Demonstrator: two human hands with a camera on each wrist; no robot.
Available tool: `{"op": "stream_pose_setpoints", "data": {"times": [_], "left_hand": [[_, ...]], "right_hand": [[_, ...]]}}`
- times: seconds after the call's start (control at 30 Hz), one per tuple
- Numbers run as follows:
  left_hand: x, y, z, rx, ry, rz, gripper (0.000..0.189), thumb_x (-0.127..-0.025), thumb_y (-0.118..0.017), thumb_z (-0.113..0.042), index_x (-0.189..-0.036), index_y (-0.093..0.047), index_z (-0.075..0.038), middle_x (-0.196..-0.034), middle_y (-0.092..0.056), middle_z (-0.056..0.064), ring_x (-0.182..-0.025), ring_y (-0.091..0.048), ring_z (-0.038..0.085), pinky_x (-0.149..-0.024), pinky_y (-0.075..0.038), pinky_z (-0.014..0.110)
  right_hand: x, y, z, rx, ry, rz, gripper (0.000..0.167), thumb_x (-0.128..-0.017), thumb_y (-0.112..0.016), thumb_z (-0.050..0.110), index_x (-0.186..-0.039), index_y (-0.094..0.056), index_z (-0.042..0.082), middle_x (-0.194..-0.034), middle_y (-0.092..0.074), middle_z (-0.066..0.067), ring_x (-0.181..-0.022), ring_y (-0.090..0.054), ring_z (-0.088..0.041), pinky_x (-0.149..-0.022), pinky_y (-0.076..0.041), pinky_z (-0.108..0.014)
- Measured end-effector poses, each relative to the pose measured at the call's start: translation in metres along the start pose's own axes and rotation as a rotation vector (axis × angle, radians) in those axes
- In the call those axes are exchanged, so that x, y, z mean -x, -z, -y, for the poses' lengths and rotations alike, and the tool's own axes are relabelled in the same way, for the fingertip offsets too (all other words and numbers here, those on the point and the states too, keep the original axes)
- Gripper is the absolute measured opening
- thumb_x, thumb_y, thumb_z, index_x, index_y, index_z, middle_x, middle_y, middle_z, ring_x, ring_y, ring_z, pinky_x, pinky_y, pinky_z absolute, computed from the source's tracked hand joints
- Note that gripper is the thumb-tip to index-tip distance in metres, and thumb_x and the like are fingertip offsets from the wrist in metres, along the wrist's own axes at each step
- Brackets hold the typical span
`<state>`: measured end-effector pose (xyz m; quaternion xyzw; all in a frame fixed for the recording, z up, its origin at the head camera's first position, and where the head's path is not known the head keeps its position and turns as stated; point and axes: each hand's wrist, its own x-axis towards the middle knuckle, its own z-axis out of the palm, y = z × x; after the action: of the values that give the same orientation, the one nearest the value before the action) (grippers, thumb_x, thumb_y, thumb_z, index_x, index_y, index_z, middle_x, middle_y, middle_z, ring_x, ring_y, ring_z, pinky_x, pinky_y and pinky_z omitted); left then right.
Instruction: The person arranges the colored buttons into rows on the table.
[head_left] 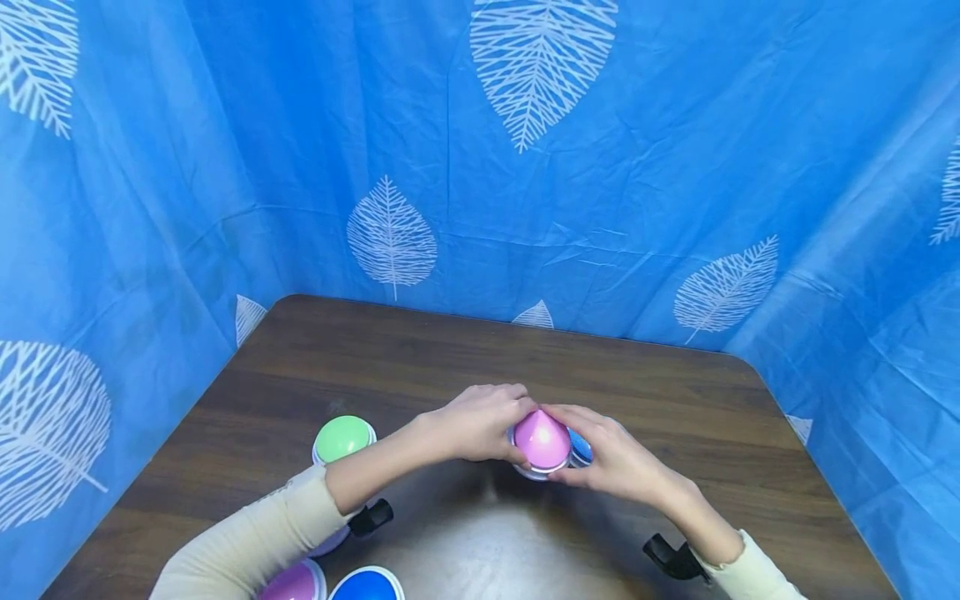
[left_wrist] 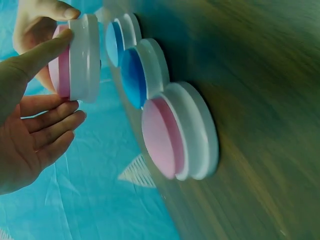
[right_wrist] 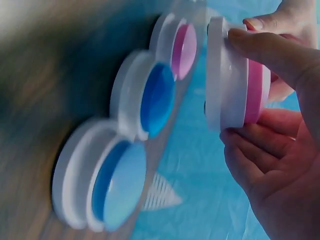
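Observation:
Between both hands a round pink buzzer button (head_left: 542, 442) with a white base is held above the table. My left hand (head_left: 483, 423) pinches its left side, with the thumb along the rim. On the opposite side my right hand (head_left: 611, 457) grips it with thumb and fingers. Both wrist views show this button tilted on edge, its base apart from the tabletop. Below it stand a touching row of similar buttons: one pink (left_wrist: 162, 137), a darker blue (right_wrist: 159, 100) and a lighter blue (right_wrist: 125, 187). From the head, the held button and right hand hide most of that row.
On the brown wooden table (head_left: 660, 392), a green button (head_left: 343, 437) stands behind the left forearm. Near the front edge are another blue button (head_left: 367, 586), a pink one (head_left: 294, 583) and a purple one (head_left: 330, 543), partly covered by the sleeve. Blue leaf-patterned curtains (head_left: 450, 167) surround the table.

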<state>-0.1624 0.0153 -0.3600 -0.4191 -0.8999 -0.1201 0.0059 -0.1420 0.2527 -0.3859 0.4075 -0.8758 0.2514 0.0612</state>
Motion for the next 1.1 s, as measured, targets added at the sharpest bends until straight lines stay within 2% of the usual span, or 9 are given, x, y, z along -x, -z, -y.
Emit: {"op": "stream_pose_setpoints", "data": {"times": [0.2, 0.57, 0.8, 0.9, 1.1], "left_hand": [[-0.040, -0.012, -0.011, 0.003, -0.046, -0.001, 0.064, -0.074, -0.083, -0.054, -0.123, -0.067, -0.016, -0.107, -0.062, -0.004, -0.093, -0.059, 0.008, -0.074, -0.051, 0.024], [-0.105, -0.044, -0.030, 0.010, -0.053, 0.021, 0.064, -0.075, -0.082, -0.055, -0.125, -0.066, -0.018, -0.105, -0.060, -0.006, -0.090, -0.058, 0.006, -0.069, -0.050, 0.023], [-0.135, -0.056, -0.040, 0.025, -0.076, 0.044, 0.064, -0.076, -0.080, -0.056, -0.127, -0.065, -0.020, -0.106, -0.060, -0.008, -0.090, -0.056, 0.003, -0.069, -0.048, 0.020], [-0.144, -0.059, -0.047, 0.002, -0.086, 0.053, 0.063, -0.077, -0.079, -0.057, -0.126, -0.065, -0.021, -0.106, -0.059, -0.009, -0.091, -0.055, 0.002, -0.069, -0.047, 0.020], [-0.160, -0.066, -0.057, -0.008, -0.088, 0.085, 0.061, -0.077, -0.079, -0.057, -0.124, -0.066, -0.021, -0.103, -0.059, -0.010, -0.088, -0.054, 0.001, -0.068, -0.047, 0.020]], "right_hand": [[0.023, 0.020, -0.021, 0.034, -0.052, 0.004, 0.076, -0.073, -0.089, 0.020, -0.138, -0.054, 0.003, -0.132, -0.060, -0.008, -0.115, -0.060, -0.025, -0.087, -0.053, -0.043], [0.055, 0.041, -0.059, 0.086, -0.189, 0.038, 0.078, -0.070, -0.090, 0.017, -0.138, -0.054, 0.001, -0.132, -0.060, -0.013, -0.115, -0.060, -0.030, -0.088, -0.052, -0.049], [0.072, 0.053, -0.072, 0.099, -0.223, 0.056, 0.078, -0.072, -0.090, 0.017, -0.137, -0.053, -0.002, -0.130, -0.061, -0.015, -0.113, -0.062, -0.031, -0.086, -0.053, -0.047], [0.080, 0.059, -0.076, 0.114, -0.230, 0.062, 0.078, -0.072, -0.090, 0.018, -0.137, -0.053, -0.003, -0.129, -0.062, -0.015, -0.112, -0.062, -0.030, -0.085, -0.054, -0.046], [0.091, 0.066, -0.084, 0.101, -0.299, 0.099, 0.079, -0.073, -0.089, 0.018, -0.138, -0.051, -0.006, -0.129, -0.061, -0.019, -0.112, -0.062, -0.033, -0.085, -0.054, -0.047]]}}
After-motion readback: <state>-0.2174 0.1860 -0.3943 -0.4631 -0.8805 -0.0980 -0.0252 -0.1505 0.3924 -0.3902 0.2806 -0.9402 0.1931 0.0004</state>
